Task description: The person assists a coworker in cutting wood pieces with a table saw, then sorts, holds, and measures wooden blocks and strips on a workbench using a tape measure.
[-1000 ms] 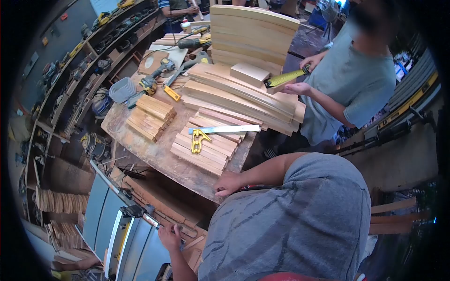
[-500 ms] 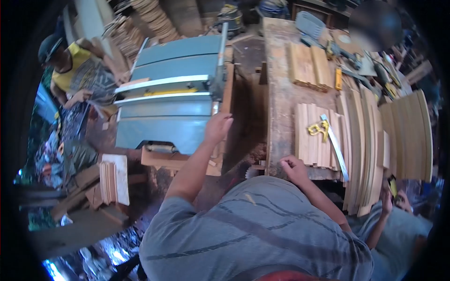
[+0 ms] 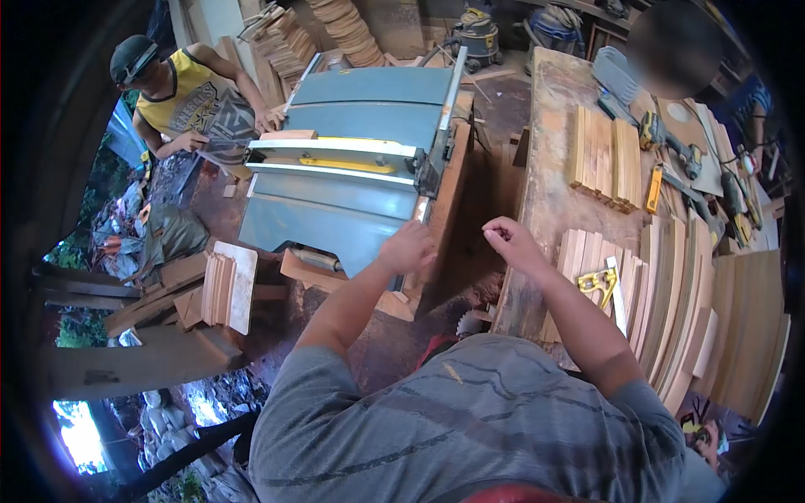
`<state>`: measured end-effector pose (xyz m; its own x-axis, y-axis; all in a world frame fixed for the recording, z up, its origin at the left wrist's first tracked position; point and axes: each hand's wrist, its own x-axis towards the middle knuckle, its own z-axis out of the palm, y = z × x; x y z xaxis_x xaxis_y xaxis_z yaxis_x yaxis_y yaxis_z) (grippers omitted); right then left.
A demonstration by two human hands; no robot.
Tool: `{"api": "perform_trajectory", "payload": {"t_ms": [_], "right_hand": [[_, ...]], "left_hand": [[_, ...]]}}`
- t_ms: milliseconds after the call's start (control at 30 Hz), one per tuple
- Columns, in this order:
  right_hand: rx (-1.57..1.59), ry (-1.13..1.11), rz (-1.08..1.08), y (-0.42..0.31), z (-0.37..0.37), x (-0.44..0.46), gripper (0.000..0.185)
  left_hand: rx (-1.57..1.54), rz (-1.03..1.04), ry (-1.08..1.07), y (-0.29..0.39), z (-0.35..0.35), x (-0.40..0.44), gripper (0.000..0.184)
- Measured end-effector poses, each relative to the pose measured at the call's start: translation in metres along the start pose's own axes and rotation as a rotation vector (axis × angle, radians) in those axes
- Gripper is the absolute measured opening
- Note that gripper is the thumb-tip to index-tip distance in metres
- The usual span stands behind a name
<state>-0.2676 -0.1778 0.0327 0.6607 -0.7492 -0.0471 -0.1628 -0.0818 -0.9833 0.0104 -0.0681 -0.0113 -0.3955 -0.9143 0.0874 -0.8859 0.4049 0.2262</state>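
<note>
My left hand [image 3: 408,248] is over the near right corner of the blue-grey table saw [image 3: 335,220], by the end of its rail, fingers loosely bent and apart, nothing seen in it. My right hand [image 3: 513,243] hovers by the left edge of the wooden workbench [image 3: 545,126], thumb and fingertips drawn together, with no object visible. Beside my right forearm, wood strips [image 3: 579,251] lie on the bench under a yellow combination square [image 3: 597,285]. The yellow-and-silver saw fence [image 3: 344,162] spans the saw.
A person in a yellow top [image 3: 189,101] stands at the saw's far left. A circular blade [image 3: 471,324] is low between saw and bench. Stacked strips [image 3: 604,155], an orange-handled tool [image 3: 654,189] and a drill [image 3: 689,158] lie on the bench. A shop vacuum [image 3: 476,40] stands behind.
The view has swung left from the bench toward the saw. My right hand has come off the bench edge and moved left, nearer my left hand, which stays by the saw corner.
</note>
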Motion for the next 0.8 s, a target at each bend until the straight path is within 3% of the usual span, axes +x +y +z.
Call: {"api": "perform_trajectory", "payload": {"t_ms": [333,467,567,600,800], "right_hand": [[0.055,-0.166,-0.059,0.012,0.025,0.025,0.022],[0.099,-0.107,-0.026,0.014,0.019,0.01,0.026],[0.047,-0.082,-0.059,0.03,0.024,0.003,0.025],[0.052,-0.027,-0.169,0.028,0.022,-0.001,0.025],[0.038,-0.043,-0.153,0.021,0.013,-0.019,0.023]], "left_hand": [[-0.02,-0.04,-0.05,0.004,-0.006,0.006,0.022],[-0.038,-0.116,-0.089,0.01,-0.004,0.011,0.021],[0.056,-0.018,0.019,0.004,0.006,0.005,0.017],[0.049,0.015,0.069,0.001,0.011,0.003,0.016],[0.009,-0.019,-0.004,0.002,0.006,0.003,0.012]]}}
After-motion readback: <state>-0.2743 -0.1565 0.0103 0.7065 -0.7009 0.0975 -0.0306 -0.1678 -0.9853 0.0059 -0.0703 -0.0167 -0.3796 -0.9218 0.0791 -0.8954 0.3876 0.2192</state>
